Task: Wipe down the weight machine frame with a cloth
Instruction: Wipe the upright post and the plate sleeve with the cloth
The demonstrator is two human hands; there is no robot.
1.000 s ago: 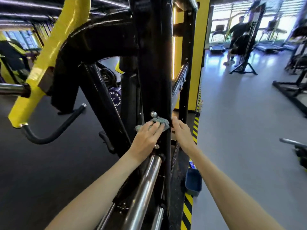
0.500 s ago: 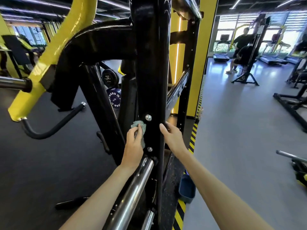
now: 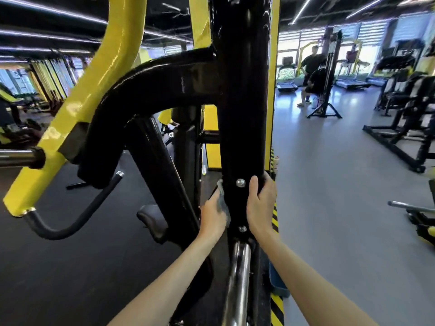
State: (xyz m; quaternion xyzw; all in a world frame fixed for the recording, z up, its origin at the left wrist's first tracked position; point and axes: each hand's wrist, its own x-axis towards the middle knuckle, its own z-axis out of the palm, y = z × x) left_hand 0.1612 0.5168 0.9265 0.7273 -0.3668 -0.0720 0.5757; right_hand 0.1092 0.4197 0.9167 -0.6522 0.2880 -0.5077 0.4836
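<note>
A black upright post (image 3: 243,102) of the weight machine frame fills the centre of the head view, with two silver bolts low on its face. My left hand (image 3: 213,216) presses a grey-green cloth (image 3: 222,203) against the post's left side; most of the cloth is hidden between my palm and the metal. My right hand (image 3: 260,203) grips the post's right edge, thumb on the front face beside the upper bolt, fingers wrapped behind. A chrome bar (image 3: 237,278) runs down from the post between my forearms.
A yellow lever arm (image 3: 77,104) with a black curved handle (image 3: 70,222) hangs at left, beside a chrome peg (image 3: 16,158). A black curved frame tube (image 3: 146,90) joins the post. Yellow-black hazard tape (image 3: 275,304) edges the grey floor. Two people and other machines stand far right.
My left hand slid the cloth from the post's front face round to its left side. My right hand moved from the edge and closed round the post. The camera swung left and closer.
</note>
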